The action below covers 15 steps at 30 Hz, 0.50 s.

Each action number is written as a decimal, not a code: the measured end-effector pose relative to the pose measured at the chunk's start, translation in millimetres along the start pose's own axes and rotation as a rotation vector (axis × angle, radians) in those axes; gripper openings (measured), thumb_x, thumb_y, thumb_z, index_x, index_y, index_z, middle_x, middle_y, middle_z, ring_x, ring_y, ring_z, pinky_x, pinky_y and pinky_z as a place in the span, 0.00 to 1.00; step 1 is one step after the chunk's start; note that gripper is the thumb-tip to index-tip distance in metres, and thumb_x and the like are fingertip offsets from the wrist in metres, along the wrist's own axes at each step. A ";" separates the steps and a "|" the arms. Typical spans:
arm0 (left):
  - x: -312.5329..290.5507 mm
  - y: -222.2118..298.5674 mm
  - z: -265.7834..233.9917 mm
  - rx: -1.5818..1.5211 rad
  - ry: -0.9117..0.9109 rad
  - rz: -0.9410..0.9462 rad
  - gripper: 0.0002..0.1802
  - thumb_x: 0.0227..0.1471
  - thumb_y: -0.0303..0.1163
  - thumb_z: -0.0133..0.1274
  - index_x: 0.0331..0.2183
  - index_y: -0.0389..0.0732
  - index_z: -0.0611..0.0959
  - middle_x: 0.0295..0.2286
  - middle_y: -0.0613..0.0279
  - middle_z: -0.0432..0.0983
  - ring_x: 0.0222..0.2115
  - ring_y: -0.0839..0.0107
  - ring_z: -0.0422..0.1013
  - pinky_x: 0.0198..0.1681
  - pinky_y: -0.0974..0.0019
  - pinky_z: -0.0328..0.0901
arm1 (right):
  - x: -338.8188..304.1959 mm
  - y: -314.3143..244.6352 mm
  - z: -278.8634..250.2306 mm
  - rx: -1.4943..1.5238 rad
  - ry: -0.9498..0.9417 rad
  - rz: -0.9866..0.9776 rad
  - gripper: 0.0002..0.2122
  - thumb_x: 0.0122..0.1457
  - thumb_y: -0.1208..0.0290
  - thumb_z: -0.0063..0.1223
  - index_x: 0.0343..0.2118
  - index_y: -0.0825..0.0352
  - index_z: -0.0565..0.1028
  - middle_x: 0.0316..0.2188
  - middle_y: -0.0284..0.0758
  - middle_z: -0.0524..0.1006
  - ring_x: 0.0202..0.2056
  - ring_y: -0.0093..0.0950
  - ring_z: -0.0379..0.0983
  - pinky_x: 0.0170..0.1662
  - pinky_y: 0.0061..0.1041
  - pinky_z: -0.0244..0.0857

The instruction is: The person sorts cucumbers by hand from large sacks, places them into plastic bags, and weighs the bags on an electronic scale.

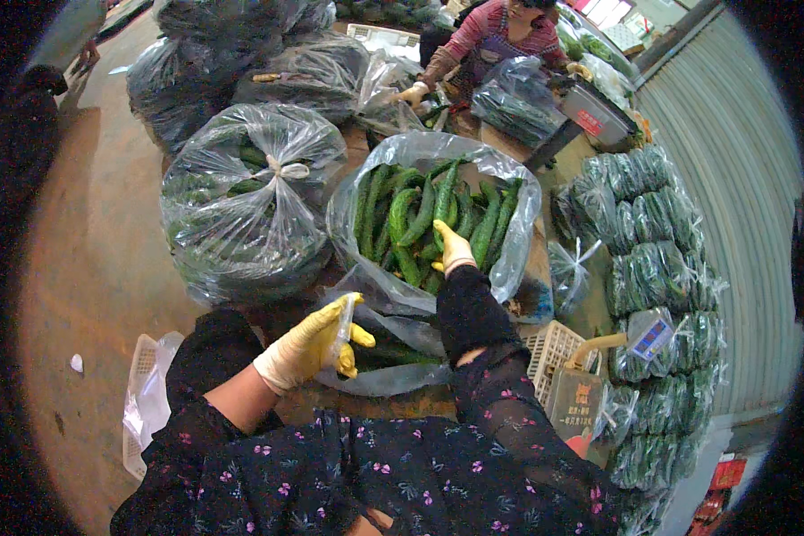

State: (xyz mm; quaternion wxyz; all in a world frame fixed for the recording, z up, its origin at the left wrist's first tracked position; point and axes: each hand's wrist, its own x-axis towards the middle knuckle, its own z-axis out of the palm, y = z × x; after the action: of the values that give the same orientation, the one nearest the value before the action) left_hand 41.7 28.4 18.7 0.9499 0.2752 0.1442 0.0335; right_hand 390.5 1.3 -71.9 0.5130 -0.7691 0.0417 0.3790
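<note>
A large see-through bag [520, 192], its mouth spread wide, holds many dark green cucumbers [408, 214]. My right hand [456, 248], in a yellow and white glove, reaches into it with the fingers around one long cucumber [447, 190]. Closer to my body lies a smaller plastic bag [389, 384] with cucumbers [393, 355] inside. My left hand [317, 344], gloved the same way, grips the rim of that smaller bag at its left side. The tips of my right fingers are partly hidden among the cucumbers.
A knotted bag of cucumbers [241, 210] stands at left, with more full bags [308, 76] behind. Across from me a co-worker [496, 40] handles bags near a scale [598, 116]. Packed bags [657, 272] line the right, beside another scale [649, 335] and a crate [548, 353].
</note>
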 end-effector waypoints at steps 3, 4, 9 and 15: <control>11.9 0.6 5.9 0.012 -0.065 -0.045 0.35 0.55 0.56 0.42 0.59 0.52 0.58 0.39 0.49 0.73 0.26 0.65 0.72 0.31 0.57 0.70 | 76.1 16.6 -13.9 0.146 0.211 0.001 0.34 0.46 0.54 0.65 0.50 0.75 0.66 0.51 0.47 0.68 0.47 0.38 0.65 0.49 0.38 0.60; 8.5 1.9 4.4 0.004 -0.021 -0.060 0.34 0.56 0.55 0.42 0.59 0.53 0.58 0.40 0.50 0.73 0.25 0.66 0.72 0.32 0.58 0.70 | 74.1 15.7 6.4 0.193 0.284 -0.008 0.32 0.45 0.56 0.66 0.41 0.84 0.70 0.42 0.48 0.75 0.38 0.37 0.72 0.45 0.31 0.64; 1.6 3.4 3.5 -0.006 0.004 -0.043 0.33 0.56 0.54 0.43 0.59 0.53 0.60 0.38 0.51 0.73 0.25 0.65 0.71 0.32 0.58 0.69 | 51.0 -9.6 -16.5 0.493 -0.155 -0.012 0.15 0.51 0.62 0.61 0.40 0.58 0.73 0.38 0.35 0.74 0.38 0.35 0.69 0.39 0.40 0.62; 11.0 -2.3 3.9 -0.024 -0.072 -0.051 0.29 0.58 0.50 0.41 0.58 0.52 0.61 0.38 0.49 0.74 0.24 0.62 0.73 0.30 0.56 0.71 | 15.2 16.7 -108.7 0.546 -0.278 -0.133 0.06 0.53 0.70 0.56 0.33 0.63 0.73 0.30 0.35 0.75 0.28 0.31 0.71 0.30 0.33 0.69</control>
State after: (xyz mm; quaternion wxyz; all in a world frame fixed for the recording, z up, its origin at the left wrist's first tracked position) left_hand 53.3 26.0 17.8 0.9583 0.2609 0.1168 0.0010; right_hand 452.4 -90.8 -73.8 0.7250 -0.5449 0.0209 0.4208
